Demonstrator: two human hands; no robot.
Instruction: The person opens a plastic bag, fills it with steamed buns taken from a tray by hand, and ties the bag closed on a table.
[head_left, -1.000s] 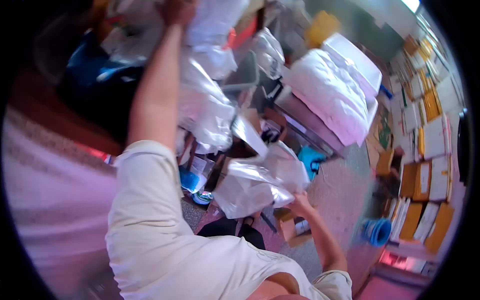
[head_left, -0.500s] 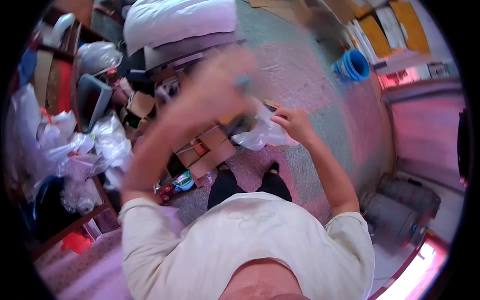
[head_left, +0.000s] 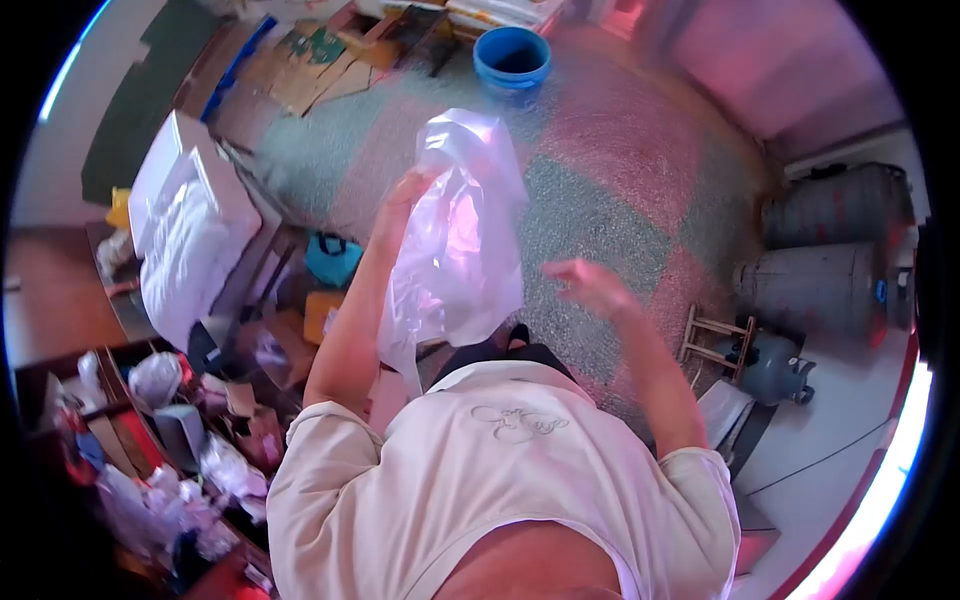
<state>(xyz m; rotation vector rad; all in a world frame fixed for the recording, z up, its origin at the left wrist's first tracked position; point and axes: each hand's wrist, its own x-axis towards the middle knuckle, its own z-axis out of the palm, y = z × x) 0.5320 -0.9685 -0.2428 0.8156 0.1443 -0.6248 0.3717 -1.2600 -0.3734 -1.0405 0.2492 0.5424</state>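
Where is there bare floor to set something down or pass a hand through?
The widest open patch of floor is bordered by the blue bucket, the grey cylinders and the right hand. A smaller one lies between the plastic bag in the left hand and flattened cardboard. Crowded: lower left, with bags and boxes.

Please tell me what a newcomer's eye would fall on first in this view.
Probably the shiny, see-through plastic bag hanging from the left hand, near the middle. Next might come the bright blue bucket on the floor beyond it, then the big grey cylinders lying at the right.
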